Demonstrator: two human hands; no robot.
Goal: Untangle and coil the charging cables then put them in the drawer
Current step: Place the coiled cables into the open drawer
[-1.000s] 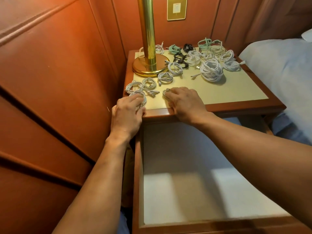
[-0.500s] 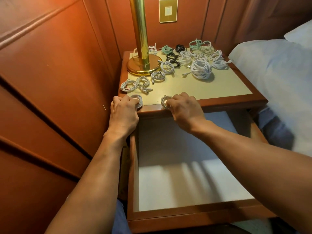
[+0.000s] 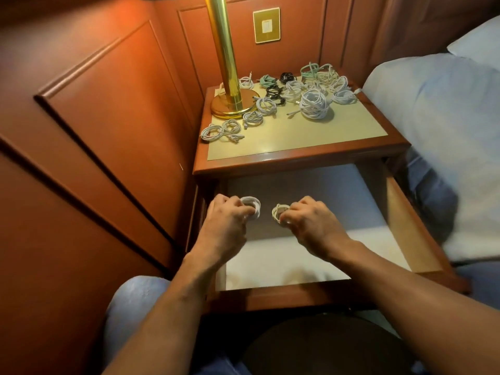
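Note:
My left hand [image 3: 227, 220] pinches a small white coiled cable [image 3: 252, 205] over the back left of the open drawer [image 3: 405, 228]. My right hand [image 3: 308, 220] pinches a second white coil [image 3: 277, 212] beside it, a short gap between the two coils. Both hands hover inside the drawer's mouth, just below the nightstand's front edge. On the nightstand top [image 3: 311, 136] lie several more coiled cables: white ones [image 3: 313, 104], two green ones [image 3: 309, 70] and black ones [image 3: 274, 93].
A brass lamp [image 3: 227, 77] stands at the back left of the nightstand. Wood panelling closes in the left side. A bed with pale sheets [image 3: 446, 117] borders the right. My knee in jeans [image 3: 135, 301] is below the drawer front.
Both hands lifted a white coil each off the nightstand's front edge and brought them down into the open drawer. The view tilted downward.

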